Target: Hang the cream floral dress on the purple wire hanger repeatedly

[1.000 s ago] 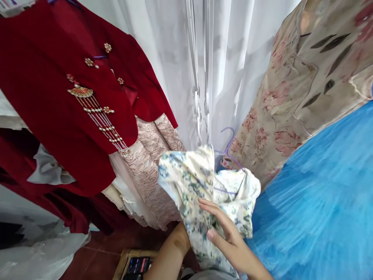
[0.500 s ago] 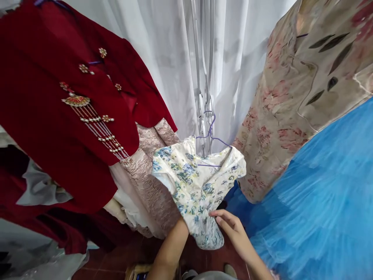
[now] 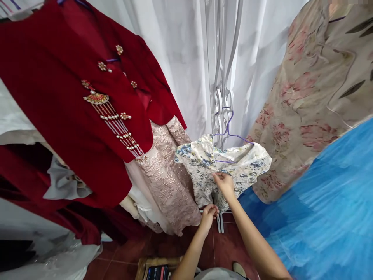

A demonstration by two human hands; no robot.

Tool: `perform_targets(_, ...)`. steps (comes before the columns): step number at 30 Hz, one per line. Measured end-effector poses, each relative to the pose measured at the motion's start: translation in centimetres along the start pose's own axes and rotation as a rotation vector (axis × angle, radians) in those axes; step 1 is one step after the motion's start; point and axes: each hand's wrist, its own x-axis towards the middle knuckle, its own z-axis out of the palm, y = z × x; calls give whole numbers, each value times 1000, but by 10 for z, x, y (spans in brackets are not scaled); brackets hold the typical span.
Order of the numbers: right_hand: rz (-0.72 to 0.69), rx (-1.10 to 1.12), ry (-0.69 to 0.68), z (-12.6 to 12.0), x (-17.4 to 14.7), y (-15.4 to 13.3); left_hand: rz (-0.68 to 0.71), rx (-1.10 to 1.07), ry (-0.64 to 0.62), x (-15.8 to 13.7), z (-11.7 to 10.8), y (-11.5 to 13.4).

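Note:
A small white garment with a blue and yellow floral print [image 3: 201, 179] hangs by its shoulders from a purple wire hanger [image 3: 228, 130]. My right hand [image 3: 225, 184] pinches the cloth at the front, just below the neckline. Lower down, my left hand [image 3: 209, 214] is closed on the garment's bottom edge. A dark gap shows in the cloth between the two hands. The hanger's hook is among white metal hooks [image 3: 218, 102] in front of a white curtain.
On the left hangs a dark red jacket [image 3: 70, 147] with beaded brooches, over a pink brocade skirt [image 3: 166, 179]. To the right are a beige floral dress [image 3: 300, 97] and blue tulle [image 3: 329, 202]. A wooden box [image 3: 142, 268] stands on the red tiled floor [image 3: 122, 258].
My right hand has moved up to the neckline area. The left hand has come out from behind the garment to its lower edge. The view has shifted, so everything sits further right.

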Motion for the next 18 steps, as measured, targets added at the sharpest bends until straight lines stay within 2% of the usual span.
perform_targets(4,-17,-64,68,-4,9,-6,339,24,-46,7,15,33)
perform_targets(7,-43,-148,143,-12,15,-2,537,94,28,6,22,59)
perform_targets(10,-95,-144,154,-15,22,-2,647,143,119,7,33,83)
perform_targets(13,-150,-85,89,-16,26,-5,717,188,187,11,46,102)
perform_targets(18,-197,4,-61,-24,8,6,817,315,262,11,55,111)
